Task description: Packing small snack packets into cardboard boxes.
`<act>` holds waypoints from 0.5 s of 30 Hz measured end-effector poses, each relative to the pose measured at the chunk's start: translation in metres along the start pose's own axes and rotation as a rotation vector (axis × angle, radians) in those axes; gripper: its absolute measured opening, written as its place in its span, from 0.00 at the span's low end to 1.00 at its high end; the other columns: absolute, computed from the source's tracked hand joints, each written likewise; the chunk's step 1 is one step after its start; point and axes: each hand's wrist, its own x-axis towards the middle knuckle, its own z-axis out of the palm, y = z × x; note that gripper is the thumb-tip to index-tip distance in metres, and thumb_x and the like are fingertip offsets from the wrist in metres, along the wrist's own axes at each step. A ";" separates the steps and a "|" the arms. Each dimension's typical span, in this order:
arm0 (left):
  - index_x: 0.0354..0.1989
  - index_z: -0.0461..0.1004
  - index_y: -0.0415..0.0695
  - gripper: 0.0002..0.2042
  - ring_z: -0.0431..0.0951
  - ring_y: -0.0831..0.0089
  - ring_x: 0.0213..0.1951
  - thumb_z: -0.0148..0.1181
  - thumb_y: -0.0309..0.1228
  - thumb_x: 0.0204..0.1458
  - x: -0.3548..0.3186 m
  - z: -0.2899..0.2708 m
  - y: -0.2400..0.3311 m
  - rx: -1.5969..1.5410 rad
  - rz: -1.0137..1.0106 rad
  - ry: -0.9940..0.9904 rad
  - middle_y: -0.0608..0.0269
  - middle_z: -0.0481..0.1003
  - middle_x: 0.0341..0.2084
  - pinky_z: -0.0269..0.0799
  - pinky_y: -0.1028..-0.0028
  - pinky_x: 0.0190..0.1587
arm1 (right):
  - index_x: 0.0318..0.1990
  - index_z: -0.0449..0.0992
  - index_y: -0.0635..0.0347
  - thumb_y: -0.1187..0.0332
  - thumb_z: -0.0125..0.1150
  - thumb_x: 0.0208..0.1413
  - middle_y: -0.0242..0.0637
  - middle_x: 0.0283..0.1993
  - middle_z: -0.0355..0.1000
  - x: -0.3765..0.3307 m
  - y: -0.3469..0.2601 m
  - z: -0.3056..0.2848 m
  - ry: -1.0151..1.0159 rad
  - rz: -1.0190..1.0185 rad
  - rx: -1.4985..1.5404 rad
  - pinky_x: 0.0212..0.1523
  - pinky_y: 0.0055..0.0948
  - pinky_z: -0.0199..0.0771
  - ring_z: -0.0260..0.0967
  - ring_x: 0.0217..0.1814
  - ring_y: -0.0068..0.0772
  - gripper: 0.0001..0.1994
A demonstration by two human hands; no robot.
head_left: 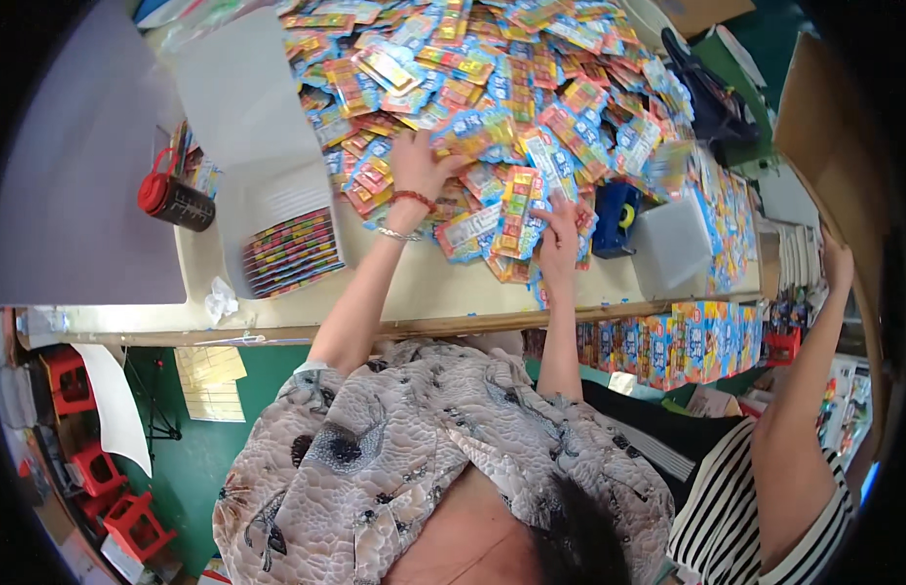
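Head view, looking down: a person in a grey patterned blouse leans over a pale table (414, 292) heaped with small, brightly coloured flat packets (531, 88). The left hand (419, 164), with a red bead bracelet at the wrist, lies palm down on the pile, fingers spread and pressing into loose packets; it grips nothing that can be made out. The right hand (558, 234) closes its fingers on the edge of one packet (519, 210), yellow and orange, at the near edge of the heap.

A white tray (277, 219) holding neat rows of packets sits to the left, well apart from both hands. A blue tape dispenser (616, 216) stands just beside the right hand. A second person in a striped top reaches up at the far right.

Risks, as a judgement: the heap slopes toward the table edge, so pulling one packet could drag neighbours off onto the floor. The right hand's elbow room beside the dispenser is tight, and a knock could shift it.
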 end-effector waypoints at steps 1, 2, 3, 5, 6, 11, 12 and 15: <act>0.41 0.72 0.37 0.25 0.70 0.53 0.42 0.71 0.41 0.37 -0.004 -0.006 0.005 -0.004 0.010 -0.020 0.50 0.71 0.38 0.66 0.59 0.44 | 0.43 0.79 0.58 0.82 0.45 0.52 0.44 0.61 0.64 -0.007 0.003 -0.004 -0.016 0.190 0.110 0.65 0.33 0.52 0.54 0.68 0.40 0.17; 0.40 0.72 0.37 0.22 0.71 0.55 0.39 0.70 0.38 0.40 -0.010 -0.012 0.009 0.005 0.098 0.120 0.50 0.72 0.36 0.67 0.61 0.42 | 0.52 0.73 0.62 0.75 0.46 0.58 0.43 0.60 0.65 -0.014 0.016 -0.010 -0.083 0.173 0.198 0.64 0.30 0.53 0.59 0.64 0.33 0.16; 0.40 0.72 0.38 0.19 0.73 0.57 0.37 0.69 0.35 0.42 -0.019 -0.016 0.011 0.014 0.181 0.265 0.51 0.73 0.34 0.68 0.64 0.40 | 0.52 0.73 0.62 0.75 0.46 0.58 0.43 0.60 0.65 -0.016 0.013 -0.010 -0.076 0.184 0.197 0.64 0.30 0.53 0.59 0.64 0.33 0.16; 0.39 0.72 0.38 0.17 0.73 0.60 0.33 0.68 0.32 0.43 -0.040 -0.016 0.008 -0.286 0.042 0.211 0.51 0.73 0.32 0.68 0.67 0.36 | 0.56 0.69 0.64 0.72 0.50 0.59 0.41 0.60 0.65 -0.015 0.000 -0.001 -0.037 0.200 0.166 0.62 0.31 0.56 0.62 0.61 0.33 0.18; 0.39 0.73 0.39 0.14 0.74 0.63 0.30 0.67 0.29 0.44 -0.052 -0.020 0.007 -0.579 -0.102 0.165 0.52 0.74 0.30 0.68 0.70 0.33 | 0.60 0.64 0.64 0.73 0.55 0.56 0.39 0.57 0.67 -0.014 0.000 0.008 -0.012 0.122 -0.067 0.58 0.30 0.60 0.64 0.57 0.32 0.23; 0.37 0.72 0.40 0.13 0.75 0.75 0.35 0.67 0.26 0.44 -0.116 -0.067 -0.007 -0.443 -0.051 -0.292 0.59 0.75 0.31 0.68 0.77 0.37 | 0.60 0.61 0.63 0.81 0.60 0.50 0.36 0.47 0.69 -0.009 0.001 0.015 0.151 0.138 0.087 0.46 0.21 0.66 0.67 0.46 0.20 0.28; 0.37 0.72 0.40 0.13 0.75 0.75 0.39 0.68 0.25 0.43 -0.127 -0.075 -0.013 -0.421 0.036 -0.482 0.59 0.75 0.35 0.69 0.76 0.38 | 0.59 0.63 0.63 0.81 0.60 0.50 0.35 0.43 0.71 -0.004 -0.016 0.008 0.092 0.204 0.235 0.42 0.20 0.67 0.68 0.42 0.19 0.26; 0.38 0.71 0.41 0.15 0.74 0.71 0.44 0.68 0.23 0.42 -0.144 -0.079 -0.008 -0.323 0.232 -0.351 0.56 0.72 0.43 0.71 0.73 0.40 | 0.51 0.71 0.63 0.81 0.58 0.52 0.32 0.34 0.74 0.003 -0.053 0.003 -0.054 0.187 0.352 0.34 0.18 0.68 0.70 0.33 0.17 0.17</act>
